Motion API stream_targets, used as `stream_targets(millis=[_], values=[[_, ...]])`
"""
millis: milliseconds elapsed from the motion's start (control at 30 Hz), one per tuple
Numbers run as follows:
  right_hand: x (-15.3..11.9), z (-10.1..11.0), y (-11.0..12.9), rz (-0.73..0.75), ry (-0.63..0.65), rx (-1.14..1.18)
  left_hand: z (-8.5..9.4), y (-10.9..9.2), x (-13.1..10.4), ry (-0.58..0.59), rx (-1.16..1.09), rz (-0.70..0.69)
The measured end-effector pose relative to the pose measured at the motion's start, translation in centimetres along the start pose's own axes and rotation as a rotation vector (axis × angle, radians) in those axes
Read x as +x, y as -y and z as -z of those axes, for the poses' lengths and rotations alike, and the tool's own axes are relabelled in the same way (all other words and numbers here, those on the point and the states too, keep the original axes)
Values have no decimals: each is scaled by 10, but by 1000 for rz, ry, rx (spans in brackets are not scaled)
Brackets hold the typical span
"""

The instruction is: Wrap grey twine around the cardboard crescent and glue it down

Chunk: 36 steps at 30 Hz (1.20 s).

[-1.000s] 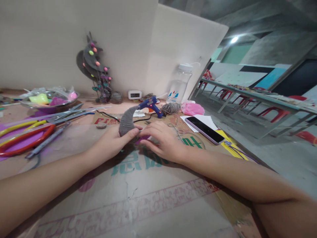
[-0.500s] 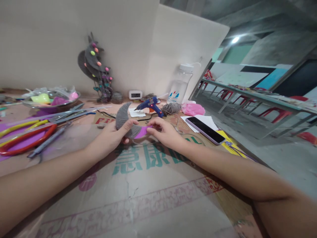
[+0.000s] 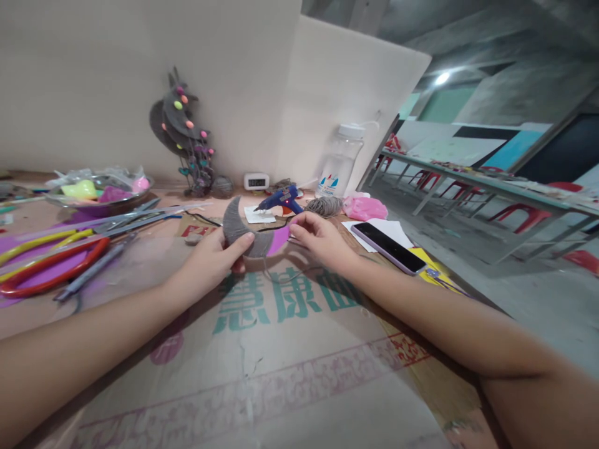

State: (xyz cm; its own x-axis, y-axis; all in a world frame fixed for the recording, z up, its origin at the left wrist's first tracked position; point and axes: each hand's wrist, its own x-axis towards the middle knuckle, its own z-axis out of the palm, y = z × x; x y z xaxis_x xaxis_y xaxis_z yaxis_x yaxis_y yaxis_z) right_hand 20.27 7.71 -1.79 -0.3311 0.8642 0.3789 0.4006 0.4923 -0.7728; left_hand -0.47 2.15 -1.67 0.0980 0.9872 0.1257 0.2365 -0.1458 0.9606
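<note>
A crescent (image 3: 243,232) wrapped in grey yarn, with a bare purple tip at its right end, is held above the cardboard. My left hand (image 3: 223,251) grips its lower left side, thumb on the front. At the purple tip, my right hand (image 3: 318,239) is closed in a pinch. Grey yarn (image 3: 274,274) loops below the crescent toward my right hand. Behind it lie a blue glue gun (image 3: 284,199) and a ball of grey yarn (image 3: 324,206).
Red-handled scissors (image 3: 56,290) and a bowl (image 3: 100,198) of coloured pieces are on the left. A phone (image 3: 388,247) lies on the right, near a water bottle (image 3: 340,162) and pink plastic (image 3: 365,207). A decorated moon ornament (image 3: 180,125) stands at the back.
The crescent has turned, showing more of its grey face and purple tip. My right hand has moved slightly right and up, and the yarn loop below now shows more.
</note>
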Motion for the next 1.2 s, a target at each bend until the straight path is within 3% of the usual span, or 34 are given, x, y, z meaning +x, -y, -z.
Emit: stream_targets(millis=[167,300,533,667,933,1200], values=[[19,19,-25,54,-93,-184,0,2,1,13,-79,-12],[32,27,-47,69,-77,-324,0,4,2,62,-52,-19],[64,21,-54,-40,40,-525,1,10,6,76,12,-47],[80,10,-57,-72,-3,-553,1,12,6,87,9,-54],[90,8,-47,-136,-85,-398,0,10,5,111,-16,-37],[60,22,-17,-185,-27,-103,-1,4,3,70,-100,-10]])
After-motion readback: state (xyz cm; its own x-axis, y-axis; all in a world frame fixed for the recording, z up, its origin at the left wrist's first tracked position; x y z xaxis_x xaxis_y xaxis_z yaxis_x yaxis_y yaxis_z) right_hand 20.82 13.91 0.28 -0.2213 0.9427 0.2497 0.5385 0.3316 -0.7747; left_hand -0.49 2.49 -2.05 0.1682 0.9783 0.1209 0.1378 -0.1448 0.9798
